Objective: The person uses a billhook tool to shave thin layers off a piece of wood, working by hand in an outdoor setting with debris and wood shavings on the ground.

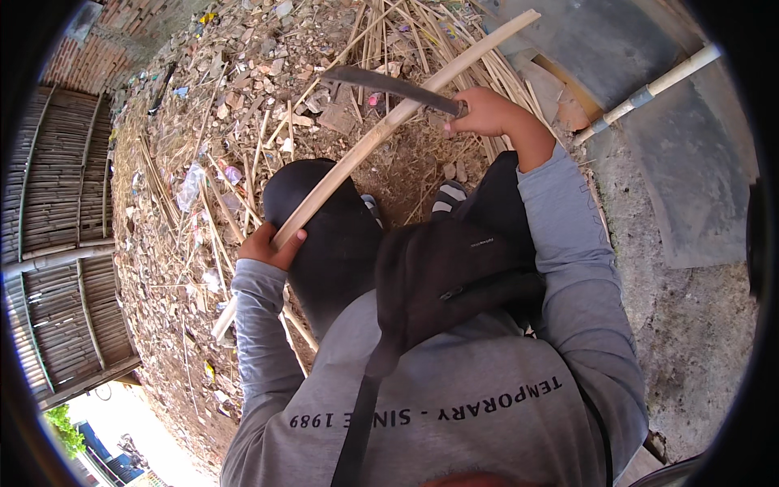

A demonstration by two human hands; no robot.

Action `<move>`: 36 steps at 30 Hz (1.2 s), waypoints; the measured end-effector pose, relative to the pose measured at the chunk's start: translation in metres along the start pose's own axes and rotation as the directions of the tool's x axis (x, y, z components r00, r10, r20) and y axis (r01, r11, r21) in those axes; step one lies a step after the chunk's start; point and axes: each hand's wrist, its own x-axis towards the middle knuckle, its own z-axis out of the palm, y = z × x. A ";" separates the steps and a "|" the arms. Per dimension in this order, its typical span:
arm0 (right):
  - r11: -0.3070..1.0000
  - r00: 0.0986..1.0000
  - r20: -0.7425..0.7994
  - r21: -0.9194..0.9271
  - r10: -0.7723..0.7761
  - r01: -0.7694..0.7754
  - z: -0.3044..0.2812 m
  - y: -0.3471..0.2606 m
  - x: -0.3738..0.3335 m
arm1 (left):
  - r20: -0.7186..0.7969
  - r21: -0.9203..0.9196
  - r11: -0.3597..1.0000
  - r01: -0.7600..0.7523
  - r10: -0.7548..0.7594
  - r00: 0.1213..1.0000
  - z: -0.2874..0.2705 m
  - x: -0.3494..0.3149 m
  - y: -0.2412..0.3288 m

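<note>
A long pale bamboo strip point(406, 109) runs diagonally from my lap up to the top right. My left hand point(272, 245) grips it low down, resting against my dark-trousered knee. My right hand point(484, 112) is closed on the handle of a dark curved blade point(381, 81), which lies across the strip near its middle, edge against the bamboo. A black bag point(442, 272) hangs on my chest over a grey long-sleeved shirt.
Loose bamboo slivers point(422, 36), rubble and litter cover the dirt ground ahead. A woven bamboo fence point(61, 187) stands at the left. Concrete ground point(690, 284) and a white pipe point(649, 89) lie on the right.
</note>
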 end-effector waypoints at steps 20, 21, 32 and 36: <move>0.996 0.984 -0.149 0.024 0.092 -0.090 0.007 0.024 0.006 | 0.004 0.083 0.995 0.058 -0.059 0.998 -0.002 0.000 0.010; 0.996 0.981 -0.170 0.016 0.091 -0.089 0.008 0.026 0.006 | 0.005 0.081 0.995 0.056 -0.057 0.998 -0.002 0.001 0.009; 0.994 1.000 0.004 -0.105 0.016 -0.016 0.005 -0.005 -0.001 | 0.011 0.073 0.996 0.043 -0.044 0.999 0.000 0.001 0.002; 0.997 0.997 -0.039 0.044 0.060 -0.058 0.003 0.013 0.004 | 0.005 0.051 0.997 0.054 -0.054 0.999 -0.002 0.001 0.008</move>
